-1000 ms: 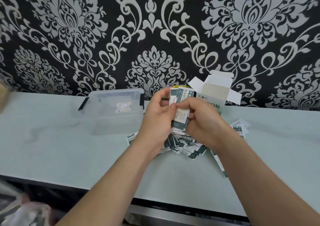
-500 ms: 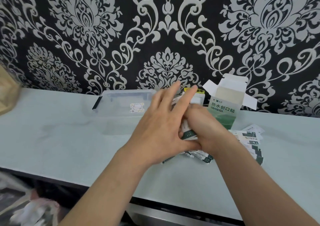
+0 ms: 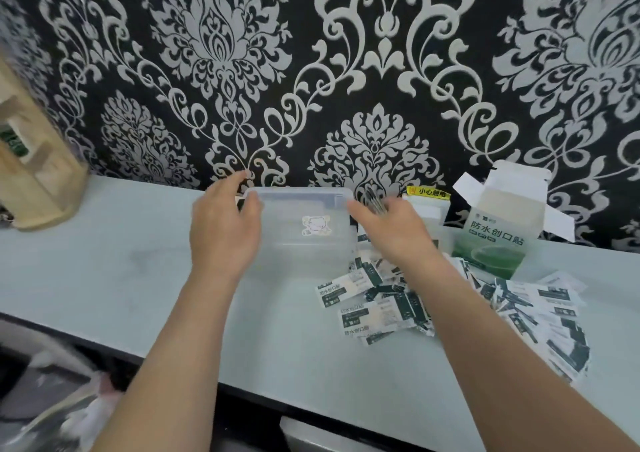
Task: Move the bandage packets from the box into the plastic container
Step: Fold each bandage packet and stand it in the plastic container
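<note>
Black wallpaper (image 3: 377,53) with silver damask behind pale countertop (image 3: 104,278). Light wooden rack (image 3: 38,181) at far left on the counter, cropped. Yellow warning label (image 3: 428,192) on white fitting (image 3: 427,211) against the wall. Crumpled plastic bag (image 3: 69,413) below counter edge, lower left.

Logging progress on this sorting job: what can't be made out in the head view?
Head view only:
- Inside the green-and-white cardboard box: its front wall hides any packets left.
- Thin packet stack in the right hand: motion-blurred, uncountable.
- Clear plastic container: lid on or off unclear; left hand covers its left end.
</note>
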{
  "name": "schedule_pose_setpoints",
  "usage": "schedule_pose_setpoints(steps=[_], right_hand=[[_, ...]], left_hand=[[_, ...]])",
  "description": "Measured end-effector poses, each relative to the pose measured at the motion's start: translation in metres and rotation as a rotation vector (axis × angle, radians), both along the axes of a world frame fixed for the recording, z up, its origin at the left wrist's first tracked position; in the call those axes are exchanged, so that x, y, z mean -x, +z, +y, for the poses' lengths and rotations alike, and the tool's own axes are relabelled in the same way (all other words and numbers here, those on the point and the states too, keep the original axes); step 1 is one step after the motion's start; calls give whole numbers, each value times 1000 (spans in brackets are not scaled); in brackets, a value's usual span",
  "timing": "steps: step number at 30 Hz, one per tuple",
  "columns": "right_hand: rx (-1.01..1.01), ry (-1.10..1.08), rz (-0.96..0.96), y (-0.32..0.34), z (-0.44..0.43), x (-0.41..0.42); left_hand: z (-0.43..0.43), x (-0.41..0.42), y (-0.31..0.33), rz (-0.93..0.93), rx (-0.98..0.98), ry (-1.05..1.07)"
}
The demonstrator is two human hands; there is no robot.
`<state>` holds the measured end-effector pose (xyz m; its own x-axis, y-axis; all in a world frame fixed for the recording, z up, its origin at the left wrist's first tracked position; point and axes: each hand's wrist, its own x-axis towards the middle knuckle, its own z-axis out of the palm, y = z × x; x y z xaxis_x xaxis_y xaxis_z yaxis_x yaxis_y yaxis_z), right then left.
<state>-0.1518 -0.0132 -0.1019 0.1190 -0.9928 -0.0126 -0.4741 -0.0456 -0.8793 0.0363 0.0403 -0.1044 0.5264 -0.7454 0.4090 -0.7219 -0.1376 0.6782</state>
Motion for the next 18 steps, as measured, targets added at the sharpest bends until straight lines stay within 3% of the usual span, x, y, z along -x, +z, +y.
schedule_pose_setpoints(steps=[3,9,13,16,18], right_hand=[[9,32,158,-9,-7,-20],[123,2,354,-10,-20,-28],[68,-22,177,-17,-24,-27],[-92,-35,-17,-20,-24,-23],[-187,-2,-47,-25,-23,-20]], left_hand=[[-8,-19,-18,106,-186,114],[-5,-33,-11,65,-179,226],[-2,-39,-17,195,-157,251],[2,-42,-19,286,-129,225],[6,-44,-18,286,-139,217]])
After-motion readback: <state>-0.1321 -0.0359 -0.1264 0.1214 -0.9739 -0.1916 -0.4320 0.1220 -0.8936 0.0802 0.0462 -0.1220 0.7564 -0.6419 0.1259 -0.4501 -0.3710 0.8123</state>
